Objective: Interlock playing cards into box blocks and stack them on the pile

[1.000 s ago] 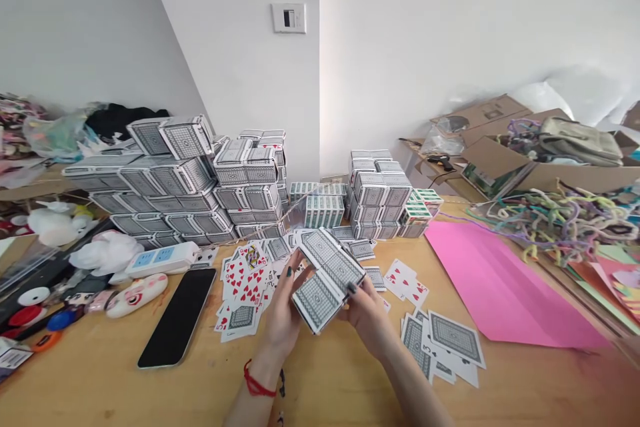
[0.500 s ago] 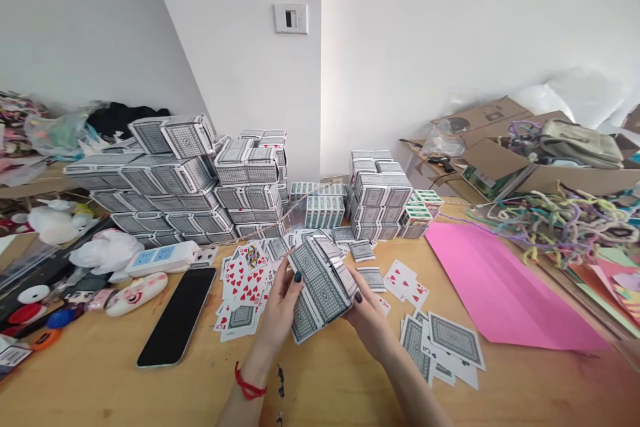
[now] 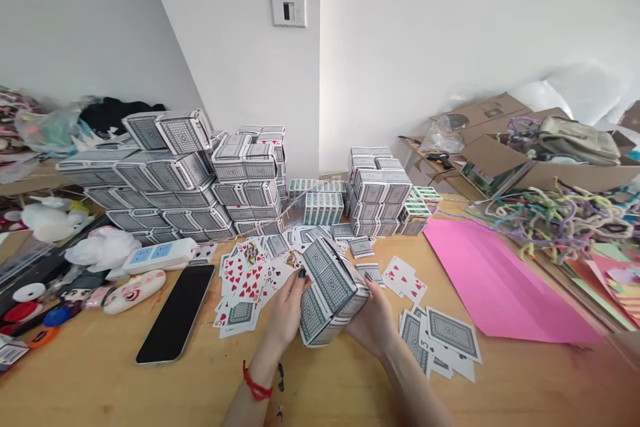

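Observation:
Between my hands, tilted above the table, is a block folded from playing cards (image 3: 327, 287), its grey patterned backs facing outward. My left hand (image 3: 286, 310) grips its left side, with the thumb along the edge. On the right side, my right hand (image 3: 374, 320) is closed around the lower corner, fingers partly hidden beneath it. Loose playing cards (image 3: 245, 280) lie face up to the left of my left hand. More cards (image 3: 443, 343) are spread to the right of my right forearm, and a few red-heart cards (image 3: 404, 277) lie beyond it.
Stacked card blocks (image 3: 165, 177) rise at the back left, with a smaller stack (image 3: 380, 190) at back centre-right. Green card boxes (image 3: 324, 207) stand between them. A phone (image 3: 176, 313), a power strip (image 3: 160, 253), pink paper (image 3: 495, 280) and tangled fuzzy stems (image 3: 575, 220) surround the work area.
The card block has been turned in my hands, so more of its right-hand side and depth shows. My right hand has shifted slightly right and up around it.

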A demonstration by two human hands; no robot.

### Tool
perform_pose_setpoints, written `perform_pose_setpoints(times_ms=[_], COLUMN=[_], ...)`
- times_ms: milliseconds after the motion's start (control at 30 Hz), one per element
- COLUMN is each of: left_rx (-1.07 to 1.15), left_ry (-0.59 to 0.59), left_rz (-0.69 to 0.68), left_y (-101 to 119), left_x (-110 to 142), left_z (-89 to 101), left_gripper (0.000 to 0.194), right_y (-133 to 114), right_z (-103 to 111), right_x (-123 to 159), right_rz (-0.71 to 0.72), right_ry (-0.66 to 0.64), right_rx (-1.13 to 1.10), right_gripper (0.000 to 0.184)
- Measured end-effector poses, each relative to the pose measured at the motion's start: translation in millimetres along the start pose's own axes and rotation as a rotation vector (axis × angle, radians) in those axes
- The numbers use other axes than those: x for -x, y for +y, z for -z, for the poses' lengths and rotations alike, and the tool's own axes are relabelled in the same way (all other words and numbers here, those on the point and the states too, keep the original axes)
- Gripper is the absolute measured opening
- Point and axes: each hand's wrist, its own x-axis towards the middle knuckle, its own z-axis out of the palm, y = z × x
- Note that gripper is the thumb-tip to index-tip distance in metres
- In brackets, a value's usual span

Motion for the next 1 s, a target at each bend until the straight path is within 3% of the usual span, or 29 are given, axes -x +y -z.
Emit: perform_pose_setpoints(times_ms=[233,300,433,800,1000], left_rx=[0.032,0.008,-0.189,-0.546,-0.668], left_ry=[-0.053,-0.07,-0.134,-0.116,-0.071], left_rz=[-0.046,-0.134,-0.44,-0.747,-0.878], left_y=[2.5,6.9,14.2,1.7,-5.3], left_x=[6.1,11.0,20.9,20.3,22.5], left_z=[-5.2,-6.4,-7.0,-5.4,-8.3], left_gripper=[0.031,0.037,0.041,0.042,0.05], right_y=[3.0,3.1,5.9,7.6,11.7], right_z=[-1.7,-2.4,-0.4,-6.5,-3.1], right_x=[-6.5,-6.8,-6.3,-4.1,-6.0], right_rz=[0.047,0.071,0.079,0.074,0.099], right_ry=[0.134,0.129,0.089,0.127,0.173], right_rx=[-0.023,-0.003,0.03,-0.133,-0.133], right_gripper=[0.037,0.043,0.05,0.032,0.035])
